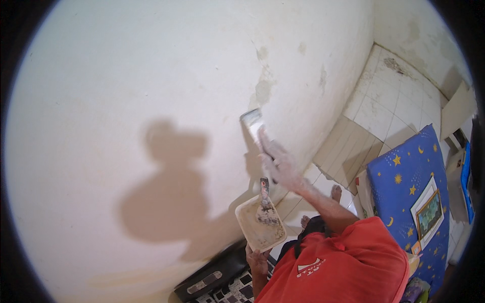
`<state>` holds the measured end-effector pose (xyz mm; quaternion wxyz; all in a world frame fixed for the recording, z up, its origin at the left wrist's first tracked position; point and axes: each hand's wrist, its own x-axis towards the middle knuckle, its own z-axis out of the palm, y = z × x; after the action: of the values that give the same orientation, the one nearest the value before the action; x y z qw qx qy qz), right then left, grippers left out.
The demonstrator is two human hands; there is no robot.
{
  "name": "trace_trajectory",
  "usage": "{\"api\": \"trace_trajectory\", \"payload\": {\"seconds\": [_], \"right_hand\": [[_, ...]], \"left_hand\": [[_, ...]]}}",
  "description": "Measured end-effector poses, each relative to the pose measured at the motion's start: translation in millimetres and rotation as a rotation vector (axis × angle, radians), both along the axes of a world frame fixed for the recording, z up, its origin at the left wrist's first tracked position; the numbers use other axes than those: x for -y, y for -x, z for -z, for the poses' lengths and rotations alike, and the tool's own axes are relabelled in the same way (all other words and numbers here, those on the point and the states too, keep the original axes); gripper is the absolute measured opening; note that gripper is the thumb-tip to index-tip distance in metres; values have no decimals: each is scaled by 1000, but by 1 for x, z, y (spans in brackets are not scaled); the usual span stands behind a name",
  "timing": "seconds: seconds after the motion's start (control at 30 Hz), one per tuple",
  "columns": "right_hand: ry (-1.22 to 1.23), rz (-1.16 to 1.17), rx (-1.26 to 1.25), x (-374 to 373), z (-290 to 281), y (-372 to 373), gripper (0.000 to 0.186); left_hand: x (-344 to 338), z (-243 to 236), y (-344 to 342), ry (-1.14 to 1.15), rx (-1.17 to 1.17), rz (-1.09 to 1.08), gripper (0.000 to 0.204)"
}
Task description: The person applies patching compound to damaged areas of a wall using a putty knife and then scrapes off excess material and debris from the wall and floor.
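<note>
My right hand is closed around the handle of a wide putty knife. The blade's edge lies at the white wall, just below a grey patch of filler. Lower down, my left hand grips the near edge of a cream plastic tray. Grey-brown paste coats the tray's inside. A second, smeared scraper rests in the tray, its dark handle sticking up past the far rim. The fingers beneath the tray are partly hidden.
On the right, a blue star-patterned mattress carries a framed picture. A black cushioned piece of furniture stands low by the wall. Pale floor tiles reach the far corner, with debris there. My bare feet show below.
</note>
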<state>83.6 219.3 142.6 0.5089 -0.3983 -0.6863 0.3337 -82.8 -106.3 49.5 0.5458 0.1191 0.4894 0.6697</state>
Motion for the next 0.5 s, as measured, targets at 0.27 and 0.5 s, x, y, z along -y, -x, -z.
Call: {"api": "trace_trajectory", "payload": {"seconds": [0.27, 0.5], "right_hand": [[209, 107, -302, -26, -40, 18, 73], [303, 139, -536, -39, -59, 59, 73]], "left_hand": [[1, -3, 7, 46, 35, 9, 70], [1, 1, 0, 19, 45, 6, 69]]}}
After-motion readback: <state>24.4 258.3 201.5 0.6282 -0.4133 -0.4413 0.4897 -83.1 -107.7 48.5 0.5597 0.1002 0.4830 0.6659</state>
